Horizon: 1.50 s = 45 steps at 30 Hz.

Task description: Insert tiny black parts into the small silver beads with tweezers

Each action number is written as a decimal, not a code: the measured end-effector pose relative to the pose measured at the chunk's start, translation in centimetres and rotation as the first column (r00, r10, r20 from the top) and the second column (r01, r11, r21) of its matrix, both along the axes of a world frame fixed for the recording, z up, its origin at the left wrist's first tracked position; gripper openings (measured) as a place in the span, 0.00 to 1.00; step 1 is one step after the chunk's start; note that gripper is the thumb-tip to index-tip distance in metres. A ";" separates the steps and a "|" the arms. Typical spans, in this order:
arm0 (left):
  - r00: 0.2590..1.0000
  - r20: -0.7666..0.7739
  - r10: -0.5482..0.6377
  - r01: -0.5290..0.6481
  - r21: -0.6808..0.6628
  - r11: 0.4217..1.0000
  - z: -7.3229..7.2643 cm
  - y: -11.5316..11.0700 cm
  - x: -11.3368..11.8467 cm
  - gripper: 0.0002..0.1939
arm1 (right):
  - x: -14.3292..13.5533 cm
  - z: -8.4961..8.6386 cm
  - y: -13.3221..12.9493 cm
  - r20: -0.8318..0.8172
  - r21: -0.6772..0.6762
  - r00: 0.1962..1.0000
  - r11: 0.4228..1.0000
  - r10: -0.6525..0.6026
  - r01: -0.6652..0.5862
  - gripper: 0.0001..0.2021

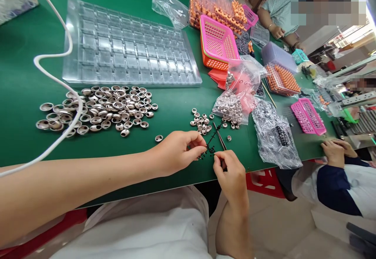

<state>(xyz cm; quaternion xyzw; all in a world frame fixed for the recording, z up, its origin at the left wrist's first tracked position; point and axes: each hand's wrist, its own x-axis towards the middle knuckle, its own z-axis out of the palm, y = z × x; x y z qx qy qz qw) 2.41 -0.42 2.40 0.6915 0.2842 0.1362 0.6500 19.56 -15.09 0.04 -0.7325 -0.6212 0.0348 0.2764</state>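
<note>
My left hand [183,151] is closed, thumb and fingertips pinched at a thin black branched strip [212,137] that looks like a plastic sprue with small parts. Small black pieces [210,150] lie on the table by those fingertips. My right hand [232,173] is closed too, with dark tweezers [221,138] running out of it, points away from me. Its thumb and forefinger meet beside the black pieces; whether a tiny piece is between them I cannot make out. Just beyond the hands lie small silver ring-shaped parts [202,123].
A larger heap of silver rings [111,108] lies left, below a clear compartment tray [132,51]. A white cable [69,36] crosses the left side. Bagged rings [235,104], crumpled plastic [273,133] and pink baskets [220,42] stand right. Co-workers' hands [335,151] rest farther along the table.
</note>
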 end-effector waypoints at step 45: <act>0.997 0.060 -0.057 0.057 -0.008 0.998 0.4 -0.8 -0.2 0.08 | -3.4 0.8 0.6 -0.757 -0.006 0.644 0.987 -0.111 0.163 0.06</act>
